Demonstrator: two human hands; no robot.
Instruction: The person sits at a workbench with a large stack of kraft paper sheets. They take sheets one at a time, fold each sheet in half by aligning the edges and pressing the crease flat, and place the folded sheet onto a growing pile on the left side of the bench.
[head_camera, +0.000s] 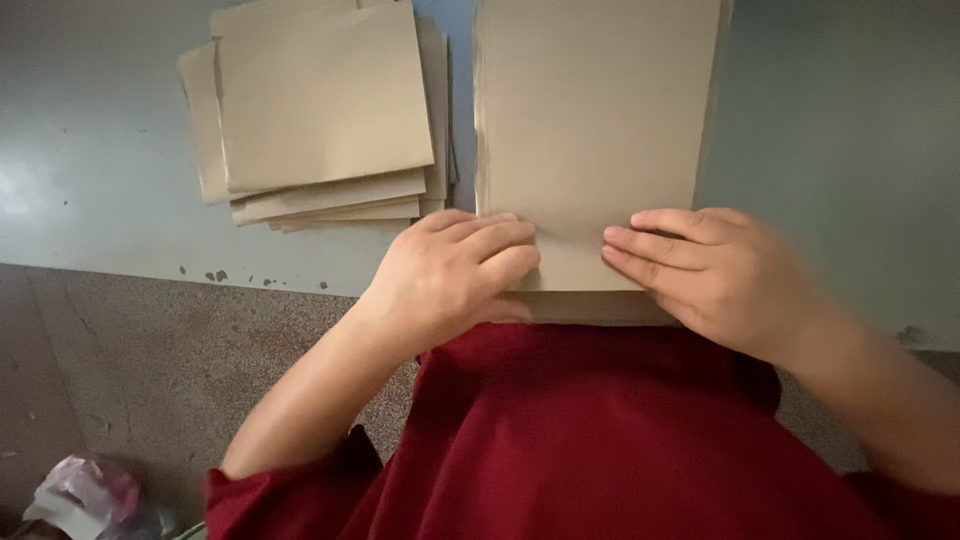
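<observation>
Both hands press on a tan cardboard sheet at the near table edge.

The cardboard sheet (590, 140) lies flat on the grey table (90, 180). Left hand (455, 275) and right hand (715, 275) rest on its near end, fingers curled downward, nothing enclosed in either grip. A fanned stack of tan sheets (320, 110) lies just left.

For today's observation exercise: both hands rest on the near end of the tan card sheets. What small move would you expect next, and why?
Probably the left hand and right hand press along the near edge of the card stack. Both sets of fingertips already lie flat there, and the stack sits at the table edge, beside a looser pile.
</observation>
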